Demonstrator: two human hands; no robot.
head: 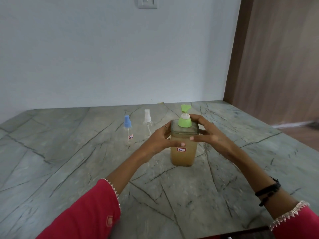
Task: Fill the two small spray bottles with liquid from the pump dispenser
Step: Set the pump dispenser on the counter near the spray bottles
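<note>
Both hands hold the square clear pump dispenser [184, 149] of amber liquid, green pump on top, standing on the grey marble tabletop [69, 152]: left hand [161, 139] and right hand [209, 135] curl around its upper sides. The blue-capped clear spray bottle [128, 129] and the white-capped clear spray bottle [147, 122] stand just behind-left.

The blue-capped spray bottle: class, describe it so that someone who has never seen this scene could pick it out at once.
Start at the grey veined stone counter and find the pump dispenser of tan liquid that the left hand and right hand hold. Left of it stand two small clear bottles. The blue-capped spray bottle is the leftmost; its neighbour, the white-capped spray bottle, stands nearer the dispenser.
</note>
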